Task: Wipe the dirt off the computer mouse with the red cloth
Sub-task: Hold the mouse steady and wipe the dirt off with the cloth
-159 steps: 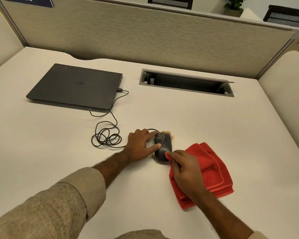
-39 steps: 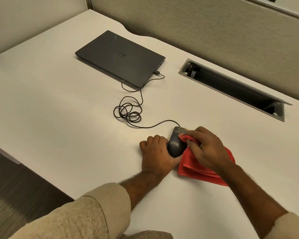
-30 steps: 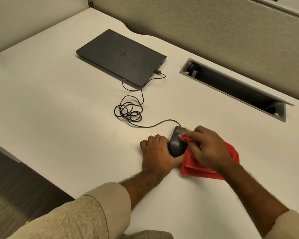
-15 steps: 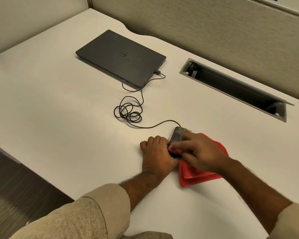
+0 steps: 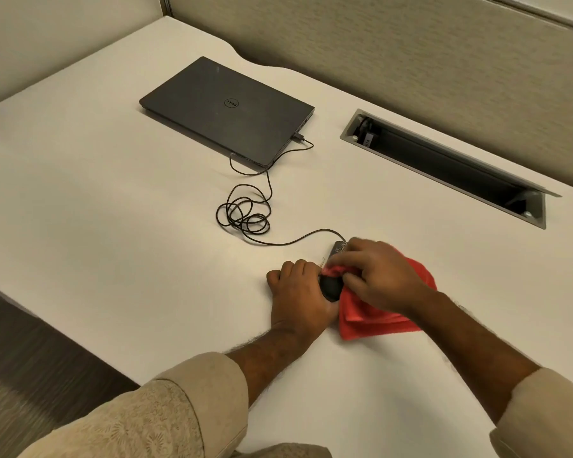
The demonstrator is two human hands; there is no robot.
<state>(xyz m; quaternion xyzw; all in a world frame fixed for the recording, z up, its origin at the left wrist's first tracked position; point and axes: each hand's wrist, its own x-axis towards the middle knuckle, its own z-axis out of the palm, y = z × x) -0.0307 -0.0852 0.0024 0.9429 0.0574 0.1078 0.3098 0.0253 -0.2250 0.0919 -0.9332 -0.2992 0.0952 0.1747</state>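
Compared with half a second ago, the right hand (image 5: 382, 276) has slid a little toward the near end of the mouse (image 5: 330, 285), and more of the mouse's far tip, speckled with brownish dirt, now shows beyond the fingers. Five seconds back the camera faced the desk squarely and the cloth (image 5: 387, 312) lay mostly flat to the right; now the view is angled from the left and the cloth is bunched over the mouse.

The right hand pinches a fold of the cloth and presses it on the middle of the mouse. The left hand (image 5: 300, 292) grips the mouse's left side, fingers curled against it and the heel on the desk (image 5: 113, 226). The mouse sits on the desk near the front edge, between the two hands, most of its back hidden by cloth and fingers.

The closed laptop (image 5: 227, 109) at the far left carries a round Dell logo on its lid. A tag inside the cable tray (image 5: 444, 160) bears digits (too small to read surely).

The cable (image 5: 245, 213) runs from the laptop's right edge, lies in a loose coil between laptop and mouse, then curves to the mouse's far tip. The tray is recessed in the desk at the far right, well apart from the hands. A fabric partition (image 5: 411, 44) stands behind the desk.
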